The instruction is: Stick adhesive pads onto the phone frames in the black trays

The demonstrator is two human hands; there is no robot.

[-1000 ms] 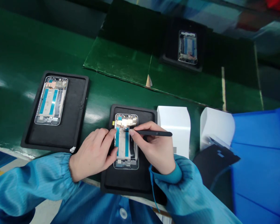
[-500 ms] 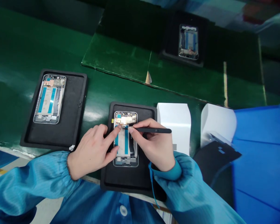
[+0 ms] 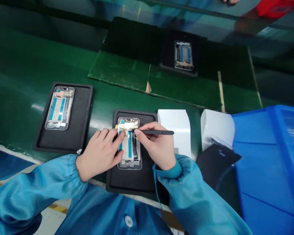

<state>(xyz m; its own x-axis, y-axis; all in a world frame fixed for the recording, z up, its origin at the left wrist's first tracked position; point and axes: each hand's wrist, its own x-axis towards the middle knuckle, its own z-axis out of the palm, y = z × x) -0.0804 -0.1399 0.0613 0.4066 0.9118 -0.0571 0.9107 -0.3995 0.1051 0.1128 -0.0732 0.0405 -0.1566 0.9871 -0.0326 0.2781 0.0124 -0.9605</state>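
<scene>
An opened phone (image 3: 123, 147) with bare circuit boards and blue strips lies in a black tray (image 3: 129, 186) in front of me. My left hand (image 3: 100, 153) is spread at its left side. Its index fingertip presses just below the upper board, and the thumb rests on the phone's left edge. In my right hand (image 3: 159, 147) is a slim black pen-shaped tool (image 3: 159, 132), pinched near its tip and held almost level. That tip is close to the lower edge of the upper board; my fingers partly hide it, and I cannot tell whether it touches.
Another opened phone (image 3: 60, 109) sits in a black tray (image 3: 79, 114) to the left. A third phone (image 3: 183, 55) is in a tray across the bench. White curled sheets (image 3: 175, 125), a black sheet (image 3: 215, 163) and a blue bin (image 3: 254, 156) stand to the right.
The camera view has shifted, so the bench appears moved and more of the blue bin shows. Both hands stay at the same part of the phone, with the tool still gripped.
</scene>
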